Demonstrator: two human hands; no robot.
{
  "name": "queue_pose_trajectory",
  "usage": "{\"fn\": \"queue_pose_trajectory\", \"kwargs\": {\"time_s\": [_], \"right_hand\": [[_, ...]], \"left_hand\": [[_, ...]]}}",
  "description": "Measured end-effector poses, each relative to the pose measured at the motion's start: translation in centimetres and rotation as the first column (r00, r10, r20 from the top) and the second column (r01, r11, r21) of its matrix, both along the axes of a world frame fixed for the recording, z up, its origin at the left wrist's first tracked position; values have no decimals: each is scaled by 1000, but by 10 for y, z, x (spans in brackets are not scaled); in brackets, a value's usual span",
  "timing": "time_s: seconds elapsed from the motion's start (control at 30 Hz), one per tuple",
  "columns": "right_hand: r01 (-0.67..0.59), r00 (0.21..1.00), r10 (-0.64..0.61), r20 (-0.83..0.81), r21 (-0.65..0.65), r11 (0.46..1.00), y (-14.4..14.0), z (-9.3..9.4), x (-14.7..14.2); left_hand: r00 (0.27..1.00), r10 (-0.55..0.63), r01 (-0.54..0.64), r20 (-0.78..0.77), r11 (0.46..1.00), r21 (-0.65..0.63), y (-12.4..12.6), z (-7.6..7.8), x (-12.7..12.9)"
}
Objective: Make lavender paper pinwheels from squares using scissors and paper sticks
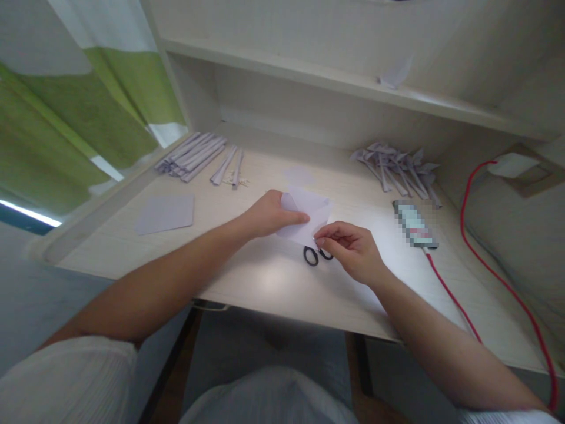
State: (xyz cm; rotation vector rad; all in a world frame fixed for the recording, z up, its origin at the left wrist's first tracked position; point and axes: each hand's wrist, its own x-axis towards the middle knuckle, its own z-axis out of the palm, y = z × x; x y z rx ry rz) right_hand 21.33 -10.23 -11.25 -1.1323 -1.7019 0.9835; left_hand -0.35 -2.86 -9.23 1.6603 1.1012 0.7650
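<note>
1. Right now I have the paper sheet (316, 206) between both hands, raised over the middle of the desk (260, 282).
2. My left hand (279, 217) grasps it from the left, thumb lying across the face. My right hand (353, 250) meets its lower right corner with thumb and forefinger drawn together; I can't tell whether they pinch the paper or something tiny.
3. I see a plain, pale sheet, with its upper left part curling up beside the left fingers.
4. Just below the sheet show the black loops of the scissors (311, 257); paper and right hand hide the rest from me.
5. To the left I have a flat pale sheet (166, 213) and, behind it, a pile of rolled paper tubes (194, 156), with two more tubes (224, 166) beside it.
6. At the back right lie paper pinwheels (399, 168); nearer, a phone (414, 224) with a red cable (452, 297) sits well clear of my right hand.
</note>
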Motion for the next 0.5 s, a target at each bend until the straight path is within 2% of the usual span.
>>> {"fn": "queue_pose_trajectory", "kwargs": {"time_s": [0.5], "right_hand": [[15,999,-14,-41,5,1000,0,-1,-1]], "left_hand": [[1000,3,-3,1,1000,18,-1,-2,0]]}}
